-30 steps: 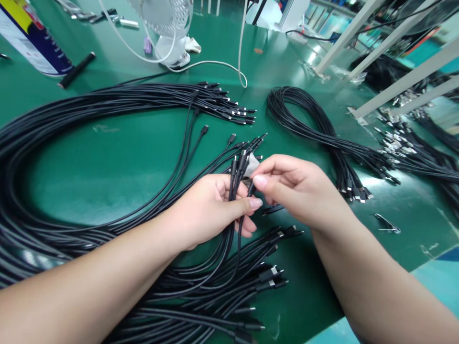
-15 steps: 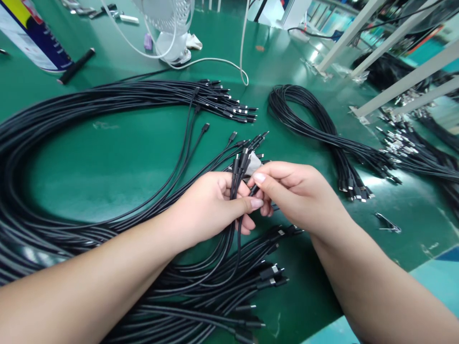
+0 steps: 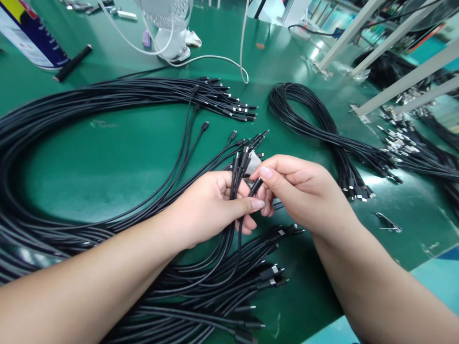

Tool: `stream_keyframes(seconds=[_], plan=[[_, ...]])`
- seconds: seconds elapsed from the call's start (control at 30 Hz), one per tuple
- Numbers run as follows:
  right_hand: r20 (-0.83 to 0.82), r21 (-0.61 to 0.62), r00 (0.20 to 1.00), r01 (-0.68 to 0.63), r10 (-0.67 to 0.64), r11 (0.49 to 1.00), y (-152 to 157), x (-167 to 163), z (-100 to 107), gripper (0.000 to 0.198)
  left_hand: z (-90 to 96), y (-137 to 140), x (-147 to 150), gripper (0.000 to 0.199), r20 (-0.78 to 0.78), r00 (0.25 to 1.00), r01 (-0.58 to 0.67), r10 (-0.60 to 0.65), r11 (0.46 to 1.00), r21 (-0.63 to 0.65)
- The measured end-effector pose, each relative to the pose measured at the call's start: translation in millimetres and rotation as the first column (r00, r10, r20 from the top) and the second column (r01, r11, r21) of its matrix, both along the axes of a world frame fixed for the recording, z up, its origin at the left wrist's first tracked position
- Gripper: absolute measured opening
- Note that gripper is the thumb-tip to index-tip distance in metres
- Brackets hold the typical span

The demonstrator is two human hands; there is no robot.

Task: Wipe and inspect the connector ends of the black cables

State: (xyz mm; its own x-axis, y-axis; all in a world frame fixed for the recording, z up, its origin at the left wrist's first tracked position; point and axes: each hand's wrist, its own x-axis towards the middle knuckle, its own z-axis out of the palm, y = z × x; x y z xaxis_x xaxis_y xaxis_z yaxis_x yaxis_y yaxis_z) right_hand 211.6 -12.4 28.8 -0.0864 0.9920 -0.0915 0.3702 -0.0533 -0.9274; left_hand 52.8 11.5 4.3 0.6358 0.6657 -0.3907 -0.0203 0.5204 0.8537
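Observation:
My left hand is closed around a small bunch of black USB cables, their plugs pointing up past the fingers. One cable plug leans out to the right between left thumb and fingers. My right hand pinches at the tip of this plug with thumb and forefinger. Just behind the fingertips shows a pale grey scrap, its kind unclear. Under and around my hands spreads a large looped bundle of black cables, with more plug ends below my left hand.
Another coiled cable bundle lies to the right, near a pile of silver-tipped plugs. Tweezers rest on the green table. At the back stand a white fan with its cord and a blue can. Pale posts rise at right.
My right thumb and forefinger have shifted slightly up and right, so more of the leaning plug shows. My left hand has barely moved and keeps its bunch.

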Motion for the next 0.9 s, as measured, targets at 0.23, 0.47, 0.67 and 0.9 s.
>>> stream_keyframes(seconds=[0.23, 0.47, 0.67, 0.9], plan=[[0.018, 0.022, 0.999, -0.027, 0.027, 0.999, -2, 0, 2, 0.018, -0.5, 0, 0, 0.022, 0.013, 1.000, 0.000, 0.000, 1.000, 0.000], [0.087, 0.018, 0.995, -0.045, 0.044, 0.999, -2, -1, 5, 0.014, -2.3, -1, 0, 0.021, 0.014, 1.000, 0.010, -0.010, 1.000, 0.001], [0.187, 0.150, 0.980, -0.095, 0.066, 0.984, -5, 1, -2, 0.006, -2.5, -1, -1, 0.021, 0.022, 1.000, -0.009, 0.009, 1.000, -0.021], [-0.132, -0.116, 0.973, -0.206, 0.190, 0.972, 1, 9, -2, 0.022, -1.9, -1, 0, 0.019, 0.051, 0.997, 0.052, -0.051, 0.998, -0.022]])
